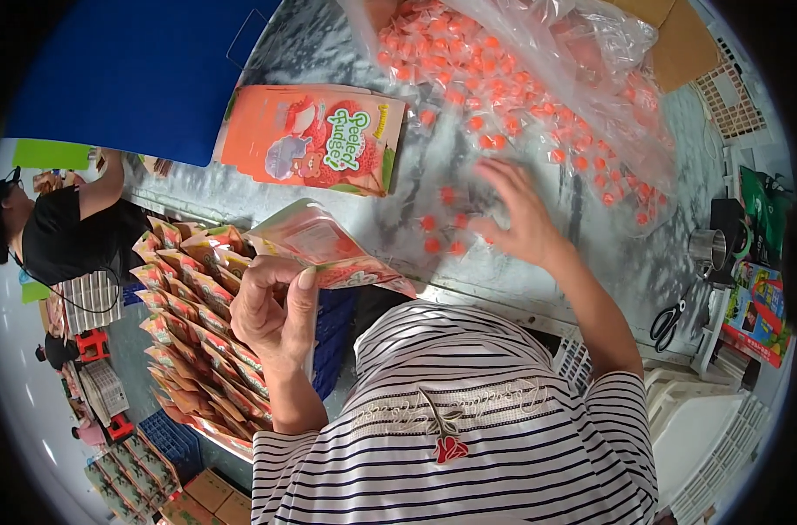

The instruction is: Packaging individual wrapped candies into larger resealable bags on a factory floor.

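Note:
My left hand (277,308) pinches the edge of a pink-and-green printed pouch (315,238), whose mouth gapes toward the table. Over the table, my right hand (528,217) has its fingers spread, slightly blurred, with nothing visible in them. Several individually wrapped orange-red candies (431,222) lie just left of its fingertips. Beyond it, a large heap of the same wrapped candies (468,57) spreads out from a clear plastic bag (547,66). A stack of flat printed pouches (302,140) rests on the table, farther away than my left hand.
Beside my left arm stand rows of filled pouches (201,337). A blue panel (136,79) covers the far left. Black scissors (668,325) and a metal cup (706,249) are at the right, near a cardboard flap (683,44). Another person (66,206) works at the left.

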The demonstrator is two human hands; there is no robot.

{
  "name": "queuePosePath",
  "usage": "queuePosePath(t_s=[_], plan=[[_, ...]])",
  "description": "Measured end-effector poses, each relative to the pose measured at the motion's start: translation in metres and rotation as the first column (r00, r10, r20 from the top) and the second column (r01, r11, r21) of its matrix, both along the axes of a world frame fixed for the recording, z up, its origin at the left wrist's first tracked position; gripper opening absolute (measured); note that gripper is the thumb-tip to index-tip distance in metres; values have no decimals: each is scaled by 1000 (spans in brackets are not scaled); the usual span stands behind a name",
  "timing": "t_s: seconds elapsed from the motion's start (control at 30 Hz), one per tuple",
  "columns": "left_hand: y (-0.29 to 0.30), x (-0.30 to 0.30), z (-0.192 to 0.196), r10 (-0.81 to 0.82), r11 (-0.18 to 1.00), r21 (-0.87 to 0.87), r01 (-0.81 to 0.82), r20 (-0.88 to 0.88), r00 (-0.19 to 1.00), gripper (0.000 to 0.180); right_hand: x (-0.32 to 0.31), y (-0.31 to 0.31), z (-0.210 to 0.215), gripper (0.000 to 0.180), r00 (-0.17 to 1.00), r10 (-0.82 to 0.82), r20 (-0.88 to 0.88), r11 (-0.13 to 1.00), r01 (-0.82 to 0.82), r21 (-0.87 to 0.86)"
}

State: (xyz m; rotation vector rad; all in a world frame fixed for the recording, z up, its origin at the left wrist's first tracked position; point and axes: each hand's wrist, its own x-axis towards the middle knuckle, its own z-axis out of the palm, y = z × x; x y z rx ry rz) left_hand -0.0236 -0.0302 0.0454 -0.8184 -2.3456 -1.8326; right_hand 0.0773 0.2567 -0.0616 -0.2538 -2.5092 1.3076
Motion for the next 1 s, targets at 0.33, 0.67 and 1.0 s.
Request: queuePosePath(t_s=[0.33,0.67,1.0], plan=[[4,4,1,-80,995,-65,73,-113,990,13,-13,-51,-41,59,918,395,7,782,-341,523],[41,7,35,-337,941,-142,308,-304,891,17,14,-3,-46,20,999,7,33,873,-22,487],[90,8,10,-518,852,-243,463,-273,810,11,-17,-14,140,19,953,-226,-202,298,-129,-946]])
